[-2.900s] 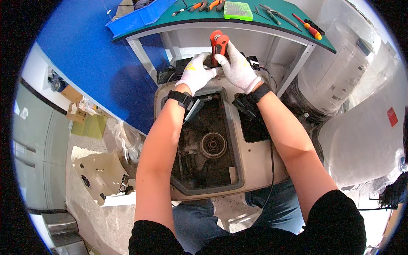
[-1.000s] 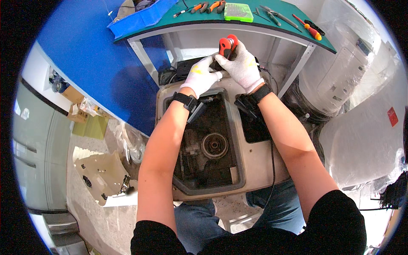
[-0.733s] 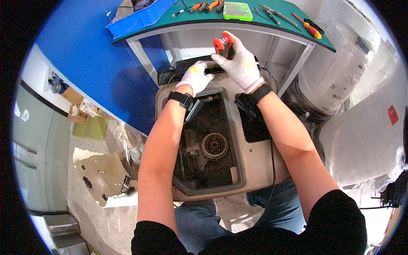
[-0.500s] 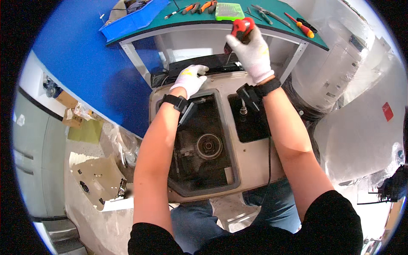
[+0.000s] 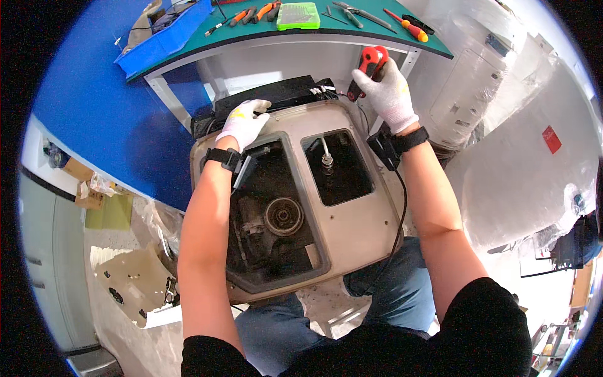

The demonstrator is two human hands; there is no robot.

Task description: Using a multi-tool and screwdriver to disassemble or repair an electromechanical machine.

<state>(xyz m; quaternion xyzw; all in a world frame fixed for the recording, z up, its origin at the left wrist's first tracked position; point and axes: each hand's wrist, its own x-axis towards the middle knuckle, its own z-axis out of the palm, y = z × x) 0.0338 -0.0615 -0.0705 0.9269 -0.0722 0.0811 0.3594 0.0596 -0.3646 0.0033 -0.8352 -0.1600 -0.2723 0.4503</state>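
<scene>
Right hand (image 5: 388,95) and left hand (image 5: 244,122) are well apart, both in white gloves. Right one's wrapped around a red-and-black tool (image 5: 366,61), upper right of the frame, just past the corner of the beige housing (image 5: 358,235). Left one's empty, fingers loosely curled near the housing's upper-left edge; can't tell if it's touching. Green-topped bench (image 5: 233,34) runs across the top.
</scene>
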